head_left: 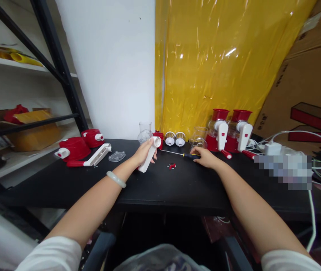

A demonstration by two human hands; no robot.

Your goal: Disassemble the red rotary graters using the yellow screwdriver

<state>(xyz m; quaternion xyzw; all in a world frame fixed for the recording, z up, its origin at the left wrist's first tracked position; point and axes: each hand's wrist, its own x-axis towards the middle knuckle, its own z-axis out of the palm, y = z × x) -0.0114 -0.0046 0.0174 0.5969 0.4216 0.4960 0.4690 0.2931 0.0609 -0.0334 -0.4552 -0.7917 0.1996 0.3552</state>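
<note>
My left hand point(143, 151) is closed round a white crank handle point(148, 160), which I hold tilted over the black table with its round socket end up. In my right hand point(204, 156) is the dark, yellow-marked grip of a screwdriver point(187, 155); its long thin shaft points left toward the crank handle. Between my hands, small red pieces and screws point(172, 166) lie on the table. Behind my left hand stand a clear plastic housing point(145, 130) and a red part point(159, 139), partly hidden by the handle.
Two white-ended metal drums point(175, 139) and another clear housing point(199, 137) stand at the back. Right of them are two red-and-white rotary graters point(221, 130). Red bases point(74, 148), another crank handle point(98, 155) and a clear plate point(117, 156) lie left. White cables point(312, 137) trail at right.
</note>
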